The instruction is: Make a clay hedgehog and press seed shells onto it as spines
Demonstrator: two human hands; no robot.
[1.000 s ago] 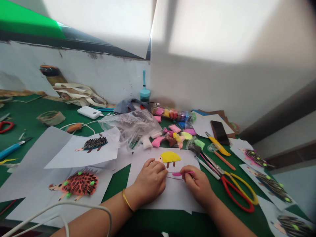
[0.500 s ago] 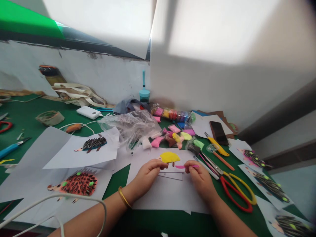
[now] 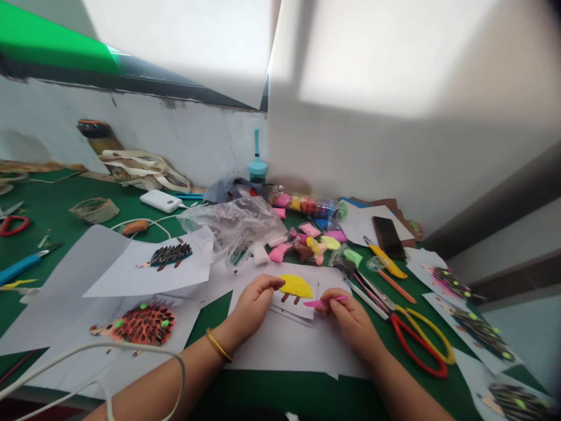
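A yellow clay hedgehog body (image 3: pixel 296 286) with two brown legs lies on a small white card (image 3: pixel 302 311). My left hand (image 3: pixel 256 304) is closed at the card's left side, its fingertips over the left end of the yellow shape, covering the hedgehog's face. Between the thumb and fingers of my right hand (image 3: pixel 348 318) is a slim pink modelling-clay knife (image 3: pixel 312 304). Its blade points left, just below and right of the brown legs. Larger white sheets (image 3: pixel 302 354) lie under both hands.
Scissors (image 3: pixel 409 330), a yellow utility knife (image 3: pixel 388 261) and a phone (image 3: pixel 388 237) lie to the right. Coloured clay packs (image 3: pixel 307 245) and a plastic bag (image 3: pixel 232 225) are behind. Finished hedgehog pictures (image 3: pixel 144 324) lie on both sides. A white cable (image 3: pixel 175 351) loops over my left forearm.
The card with the yellow hedgehog has shifted left and turned slightly, showing both legs. My left hand has moved left over the face; the pink knife has also moved slightly left and down.
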